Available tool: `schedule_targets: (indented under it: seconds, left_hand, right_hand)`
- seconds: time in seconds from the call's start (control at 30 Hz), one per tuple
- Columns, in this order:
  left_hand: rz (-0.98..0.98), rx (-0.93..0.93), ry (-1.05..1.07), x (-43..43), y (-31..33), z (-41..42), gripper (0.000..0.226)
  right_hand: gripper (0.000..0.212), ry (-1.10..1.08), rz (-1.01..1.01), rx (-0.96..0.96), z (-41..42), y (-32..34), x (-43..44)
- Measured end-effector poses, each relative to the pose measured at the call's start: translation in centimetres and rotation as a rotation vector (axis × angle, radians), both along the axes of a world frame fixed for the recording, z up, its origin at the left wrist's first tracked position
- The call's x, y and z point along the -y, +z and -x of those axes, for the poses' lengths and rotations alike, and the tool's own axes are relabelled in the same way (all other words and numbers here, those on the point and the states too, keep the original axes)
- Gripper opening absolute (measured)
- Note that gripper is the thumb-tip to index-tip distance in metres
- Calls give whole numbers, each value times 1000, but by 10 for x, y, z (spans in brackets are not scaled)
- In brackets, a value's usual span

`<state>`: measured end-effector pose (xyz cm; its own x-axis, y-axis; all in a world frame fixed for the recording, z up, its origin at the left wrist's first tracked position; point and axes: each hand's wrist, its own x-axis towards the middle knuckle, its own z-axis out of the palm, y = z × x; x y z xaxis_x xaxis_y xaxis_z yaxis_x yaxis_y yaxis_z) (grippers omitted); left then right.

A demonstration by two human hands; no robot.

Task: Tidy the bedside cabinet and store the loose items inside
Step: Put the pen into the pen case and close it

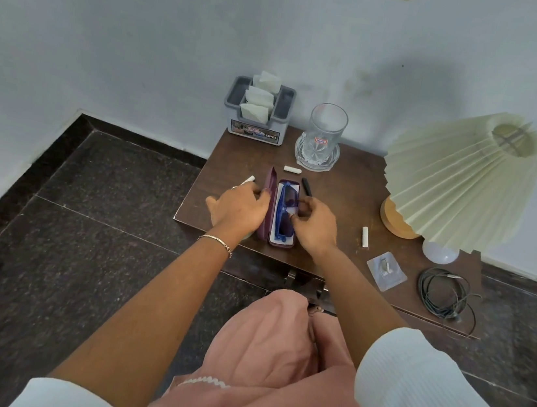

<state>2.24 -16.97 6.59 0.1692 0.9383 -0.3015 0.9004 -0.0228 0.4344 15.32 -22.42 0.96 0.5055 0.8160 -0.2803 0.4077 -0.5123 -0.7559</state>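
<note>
A maroon glasses case [280,240] lies open on the brown bedside cabinet [344,210], with blue sunglasses [283,205] inside it. My left hand [239,206] grips the raised lid [270,183] of the case on its left side. My right hand [314,224] rests on the case's right edge, fingers pinched at the sunglasses. White chalk-like sticks lie loose: one [290,169] behind the case, one [250,179] by my left fingers, one [365,236] to the right. A black pen [307,187] lies beside the case.
A grey tissue holder [258,113] and a glass on a coaster [323,139] stand at the back by the wall. A pleated lamp [461,181] leans at the right. A clear packet [386,270] and a coiled black cable [443,294] lie near the front right edge.
</note>
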Motion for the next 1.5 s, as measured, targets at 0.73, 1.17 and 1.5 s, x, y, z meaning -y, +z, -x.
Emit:
schedule_targets:
  seconds: [0.73,1.17,1.5]
  left_hand:
    - [9,63,-254,1,-23,-20,56]
    - [-19,39,-204,3,-27,-23,52]
    - [-6,91,-129,4,-34,-24,59]
  right_hand:
    - [42,-207,-62,-352,4,-10,-9]
    - [31,-381,-15,-518,4,-13,-12]
    - [21,-368,-21,-370,6,-13,-10]
